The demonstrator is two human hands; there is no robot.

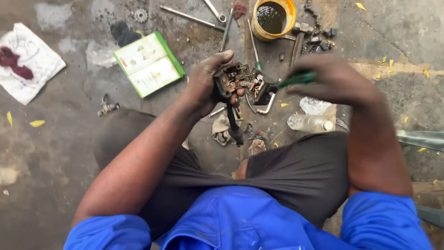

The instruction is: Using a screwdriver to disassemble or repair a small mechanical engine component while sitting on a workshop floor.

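1. Seated low over a stained concrete floor (55, 153), you hold a grimy metal part (240, 81) up between your knees, at working height under your eyes

2. Your left hand (208, 83) is closed around the part's left side, thumb over the top, apparently to steady it and turn its open face toward the tool

3. Your right hand (335, 78) is wrapped around a green-handled screwdriver (298, 78); its tip meets the part's right end, though motion blur hides the exact contact

4. Beside your right knee lies a clear plastic bottle (310, 122)

5. Within reach ahead, a yellow tub of dark liquid (273, 18), loose wrenches (192, 17) and a small sprocket (141, 15) lie spread out

6. A green-edged box (149, 63) and a stained white cloth (27, 62) sit off to your left, apart from the tools
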